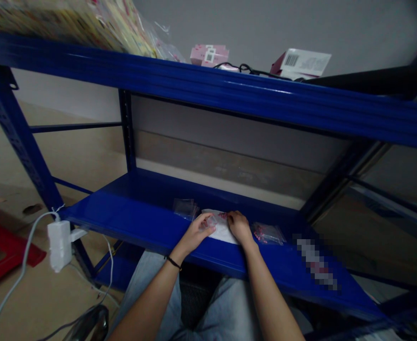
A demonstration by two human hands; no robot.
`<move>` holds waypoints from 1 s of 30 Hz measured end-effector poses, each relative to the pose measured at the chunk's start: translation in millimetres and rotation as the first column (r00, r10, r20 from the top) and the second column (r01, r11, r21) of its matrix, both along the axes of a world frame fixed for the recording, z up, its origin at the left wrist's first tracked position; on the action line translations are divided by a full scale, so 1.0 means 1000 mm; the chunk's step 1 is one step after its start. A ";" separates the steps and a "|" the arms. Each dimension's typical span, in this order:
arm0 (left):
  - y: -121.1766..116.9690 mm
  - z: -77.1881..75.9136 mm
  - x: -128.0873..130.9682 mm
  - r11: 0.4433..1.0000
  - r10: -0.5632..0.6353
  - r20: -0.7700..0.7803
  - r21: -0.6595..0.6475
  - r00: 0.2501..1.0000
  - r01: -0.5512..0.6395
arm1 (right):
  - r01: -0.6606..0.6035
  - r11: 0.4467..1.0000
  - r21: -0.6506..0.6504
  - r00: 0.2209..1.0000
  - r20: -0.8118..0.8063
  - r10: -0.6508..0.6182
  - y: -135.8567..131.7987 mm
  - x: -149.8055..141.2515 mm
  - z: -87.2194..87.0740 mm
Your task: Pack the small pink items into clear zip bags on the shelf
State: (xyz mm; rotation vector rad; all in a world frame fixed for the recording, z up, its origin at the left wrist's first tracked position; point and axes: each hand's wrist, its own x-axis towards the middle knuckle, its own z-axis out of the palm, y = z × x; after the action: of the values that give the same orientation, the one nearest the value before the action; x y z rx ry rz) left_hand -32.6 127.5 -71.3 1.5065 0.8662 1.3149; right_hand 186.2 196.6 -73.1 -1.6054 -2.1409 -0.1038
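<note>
Both my hands rest on the front of a blue metal shelf (133, 213). My left hand (196, 229) has its fingers curled, pinching a small clear bag (211, 221) with red bits in it. My right hand (239, 226) is closed over the far side of the same spot, its fingertips on small red pieces. Under both hands lies a white sheet (222, 231). A stack of empty clear bags (185, 207) lies just left of my left hand. A clear bag filled with red pieces (268, 233) lies right of my right hand.
An upper blue shelf beam (230, 94) spans above, carrying plastic-wrapped packs (87, 21), pink boxes (209, 54), a black cable and a barcoded box (303, 62). A white power adapter (59, 244) with cables hangs off the shelf's left corner. A red object (2, 255) lies on the floor, left.
</note>
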 end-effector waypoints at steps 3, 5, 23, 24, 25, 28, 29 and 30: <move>0.001 -0.002 0.000 1.000 -0.001 -0.003 0.013 1.000 0.001 | -0.043 0.999 -0.001 0.999 -0.032 0.042 0.001 0.001 -0.001; 0.001 -0.003 0.000 1.000 -0.002 -0.013 0.026 1.000 0.002 | -0.069 0.998 -0.006 0.997 -0.041 0.069 0.001 0.001 -0.001; 0.003 -0.004 0.000 1.000 -0.006 -0.020 0.009 1.000 0.007 | -0.138 0.990 0.003 0.947 -0.294 0.133 -0.002 -0.005 0.025; 0.003 -0.004 -0.001 1.000 -0.003 -0.026 0.006 1.000 0.003 | -0.184 0.983 -0.015 0.906 -0.391 0.164 -0.005 -0.006 0.034; 0.003 -0.003 -0.001 1.000 0.001 -0.032 0.003 0.999 -0.001 | -0.242 0.970 -0.034 0.858 -0.474 0.198 -0.009 -0.009 0.045; 0.002 -0.002 -0.001 1.000 -0.003 -0.030 -0.002 1.000 0.003 | -0.436 0.898 -0.062 0.755 -0.568 0.327 -0.028 -0.020 0.074; 0.001 -0.002 -0.001 1.000 -0.012 -0.020 -0.005 1.000 0.012 | -0.488 0.871 -0.064 0.742 -0.556 0.375 -0.034 -0.024 0.082; 0.001 -0.001 -0.001 1.000 -0.019 -0.009 -0.011 1.000 0.019 | -0.520 0.852 -0.061 0.737 -0.537 0.411 -0.039 -0.028 0.087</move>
State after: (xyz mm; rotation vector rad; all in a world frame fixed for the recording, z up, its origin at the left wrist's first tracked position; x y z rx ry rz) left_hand -33.9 128.4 -72.6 1.5100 0.8614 1.2884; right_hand 158.1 157.2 14.0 -0.9734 -2.0860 0.6594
